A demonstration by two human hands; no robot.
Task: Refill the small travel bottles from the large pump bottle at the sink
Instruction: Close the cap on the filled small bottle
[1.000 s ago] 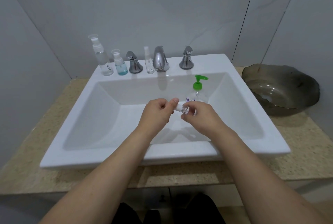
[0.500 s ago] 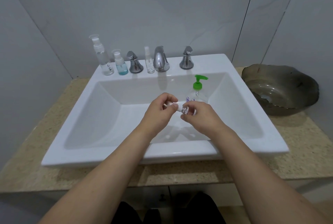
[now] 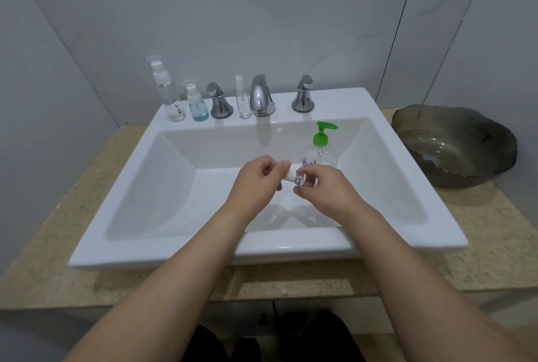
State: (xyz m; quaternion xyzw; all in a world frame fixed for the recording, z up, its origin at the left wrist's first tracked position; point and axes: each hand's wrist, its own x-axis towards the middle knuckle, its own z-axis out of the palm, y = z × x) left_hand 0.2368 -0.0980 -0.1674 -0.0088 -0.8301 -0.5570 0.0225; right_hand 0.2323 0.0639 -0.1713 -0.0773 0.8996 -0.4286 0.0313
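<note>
Left hand: we see the left hand [image 3: 256,181] over the basin, its fingers curled, pinching the white cap end of a small clear travel bottle [image 3: 300,176]
Right hand: the right hand [image 3: 326,190] grasps the clear body of the same bottle, thumb and fingers wrapped round it; the two hands almost meet
Held bottle: it lies roughly sideways between the hands, above the bowl of the white rectangular ceramic sink [image 3: 203,257]; whether the cap is on or loose, we cannot tell
Pump bottle: a large clear bottle with a bright green pump head [image 3: 321,134] stands upright inside the basin, just behind the right hand; purple writing shows on its side
Back ledge: from the left we count a tall clear spray bottle with a white nozzle [image 3: 168,91]; a short bottle of blue liquid [image 3: 196,102]; a chrome left tap handle [image 3: 218,101]; a slim clear mini spray bottle [image 3: 242,99]; a chrome spout [image 3: 261,96]; a chrome right tap handle [image 3: 303,95]
Counter: a speckled beige stone counter [image 3: 43,245] surrounds the sink; a dark wavy-rimmed glass bowl [image 3: 454,146] sits on it at the right
</note>
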